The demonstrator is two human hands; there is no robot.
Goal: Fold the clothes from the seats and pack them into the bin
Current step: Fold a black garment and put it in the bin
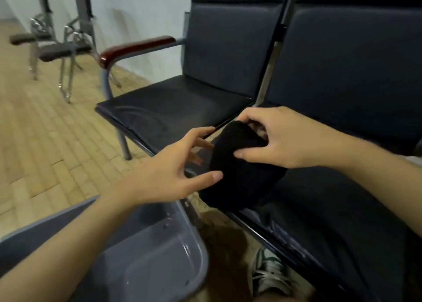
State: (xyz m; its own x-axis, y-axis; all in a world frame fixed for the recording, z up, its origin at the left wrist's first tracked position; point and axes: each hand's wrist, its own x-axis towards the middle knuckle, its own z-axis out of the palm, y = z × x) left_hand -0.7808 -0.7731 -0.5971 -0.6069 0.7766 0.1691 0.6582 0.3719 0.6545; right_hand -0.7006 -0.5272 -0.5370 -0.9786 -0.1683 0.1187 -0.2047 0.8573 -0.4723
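A black garment (242, 171) sits bundled at the front edge of the right seat (342, 199), above the grey bin (159, 251) on the floor. The right hand (280, 137) pinches its top; the left hand (173, 164), fingers spread, touches its side.

arms: bare, no sleeves visible | footwear: white sneaker (269, 276), green trim, white laces
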